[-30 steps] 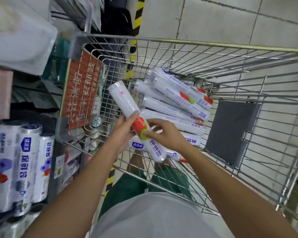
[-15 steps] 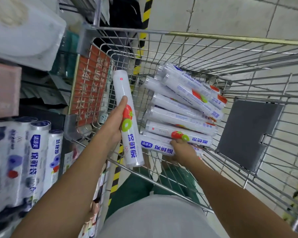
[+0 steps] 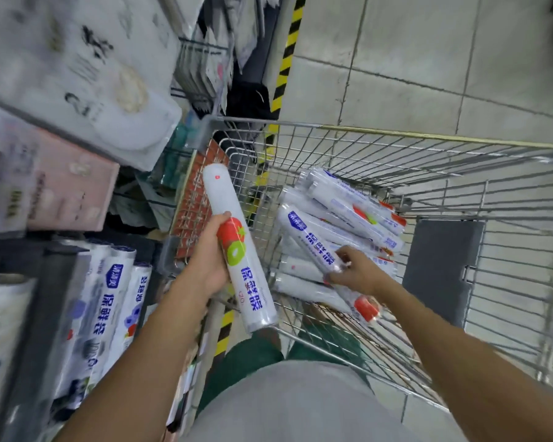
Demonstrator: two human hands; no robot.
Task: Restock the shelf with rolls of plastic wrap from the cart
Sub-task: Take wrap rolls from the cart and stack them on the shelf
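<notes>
My left hand (image 3: 208, 263) grips a white roll of plastic wrap (image 3: 233, 240) with a tomato and kiwi picture, held almost upright over the cart's left edge. My right hand (image 3: 355, 272) is down inside the wire cart (image 3: 396, 138), fingers curled round the near end of another roll (image 3: 310, 237) that tilts up off the pile. Several more rolls (image 3: 355, 202) lie stacked in the cart. The shelf (image 3: 61, 260) at the left holds upright rolls (image 3: 115, 301) with blue lettering.
Bulky white and pink packages (image 3: 61, 173) fill the shelf above the rolls. A red sign (image 3: 193, 205) hangs on the cart's left end. A grey flap (image 3: 441, 266) sits in the cart at the right. Yellow-black tape (image 3: 284, 55) runs along the tiled floor.
My left hand has carried its roll up and toward the shelf side. My right hand let go of that roll, reached into the pile and lifted the end of another roll.
</notes>
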